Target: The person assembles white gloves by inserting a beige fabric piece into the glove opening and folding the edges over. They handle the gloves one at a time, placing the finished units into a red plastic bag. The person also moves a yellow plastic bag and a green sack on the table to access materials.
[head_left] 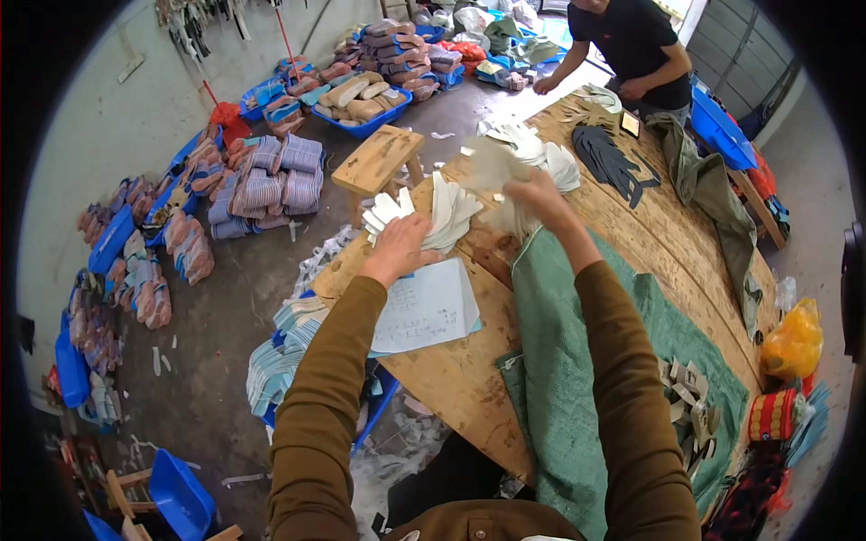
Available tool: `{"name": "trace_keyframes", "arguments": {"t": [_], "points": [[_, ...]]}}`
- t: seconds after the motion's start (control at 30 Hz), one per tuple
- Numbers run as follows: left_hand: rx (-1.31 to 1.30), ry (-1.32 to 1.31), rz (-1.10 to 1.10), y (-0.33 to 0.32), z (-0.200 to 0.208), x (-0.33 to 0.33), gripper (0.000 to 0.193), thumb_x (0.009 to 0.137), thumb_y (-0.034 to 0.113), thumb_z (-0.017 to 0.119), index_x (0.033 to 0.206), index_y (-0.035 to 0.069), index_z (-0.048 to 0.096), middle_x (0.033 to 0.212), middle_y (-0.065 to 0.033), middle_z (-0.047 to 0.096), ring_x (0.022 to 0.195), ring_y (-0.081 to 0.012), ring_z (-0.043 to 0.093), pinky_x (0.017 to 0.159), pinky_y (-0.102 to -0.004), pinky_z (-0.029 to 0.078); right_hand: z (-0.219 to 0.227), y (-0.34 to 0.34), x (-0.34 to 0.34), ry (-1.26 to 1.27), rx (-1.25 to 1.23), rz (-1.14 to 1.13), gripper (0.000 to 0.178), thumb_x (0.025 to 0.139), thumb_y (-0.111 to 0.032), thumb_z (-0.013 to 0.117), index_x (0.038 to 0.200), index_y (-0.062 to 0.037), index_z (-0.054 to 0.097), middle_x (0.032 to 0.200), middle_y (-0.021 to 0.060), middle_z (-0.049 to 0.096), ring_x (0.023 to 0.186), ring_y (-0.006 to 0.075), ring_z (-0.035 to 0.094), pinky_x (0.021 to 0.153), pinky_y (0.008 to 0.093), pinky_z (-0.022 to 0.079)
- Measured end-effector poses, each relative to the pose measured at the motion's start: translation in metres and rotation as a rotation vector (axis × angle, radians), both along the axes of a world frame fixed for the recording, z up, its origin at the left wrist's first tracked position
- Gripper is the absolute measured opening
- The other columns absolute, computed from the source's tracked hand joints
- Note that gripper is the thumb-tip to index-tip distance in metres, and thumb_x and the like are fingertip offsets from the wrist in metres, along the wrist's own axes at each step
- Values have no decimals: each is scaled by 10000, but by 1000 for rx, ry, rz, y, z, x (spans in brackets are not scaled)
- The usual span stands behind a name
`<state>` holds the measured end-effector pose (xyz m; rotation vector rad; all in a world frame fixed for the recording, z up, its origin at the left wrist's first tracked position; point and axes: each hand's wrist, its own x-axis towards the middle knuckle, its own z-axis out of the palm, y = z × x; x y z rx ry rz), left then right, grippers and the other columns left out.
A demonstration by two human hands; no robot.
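Note:
My left hand lies flat, fingers stretched, at the top edge of the written paper sheets and against a fan of white cut strips. Beside it spreads a stack of curved white cut pieces. My right hand is raised over the wooden table and closed on some pale cut pieces, smeared by motion; how many I cannot tell. Behind them, more white cut pieces lie in a heap. Under my right forearm a green woven sack is draped over the table.
Across the wooden table stands a person in a black shirt. Dark cut pieces lie towards them. A wooden stool stands at the table's left. Blue basins and bundled striped shoe parts cover much of the floor.

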<state>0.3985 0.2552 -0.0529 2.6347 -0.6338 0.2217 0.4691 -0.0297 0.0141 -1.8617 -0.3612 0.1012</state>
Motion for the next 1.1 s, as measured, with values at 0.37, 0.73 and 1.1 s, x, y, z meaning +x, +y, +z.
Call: {"name": "trace_keyframes", "arguments": {"t": [0.37,0.73,1.1], "points": [[103,47,96,-14,34,-7,768,820,601,636,1283,-6,551,1220,-208,598,1155,-338,545,990,-444,395,97,-66,-42,33,535,-26,374,781,-199,700,1093,-12,611,974,32,621,899,126,595,807,302,487],[-199,64,-698,-185,44,-250,592,826,365,714,1319,80,550,1409,-145,498,1352,-371,399,1132,-525,275,174,-156,-386,-7,-389,-431,327,769,-151,687,1046,13,631,942,72,670,819,152,624,704,306,485],[-86,106,-641,-166,6,-290,429,871,182,677,1277,76,591,1402,-110,524,1341,-339,433,1132,-503,282,-38,-92,-541,-165,-939,-482,776,737,-283,758,1419,-101,434,1201,159,486,1212,340,473,1075,475,343]]}}
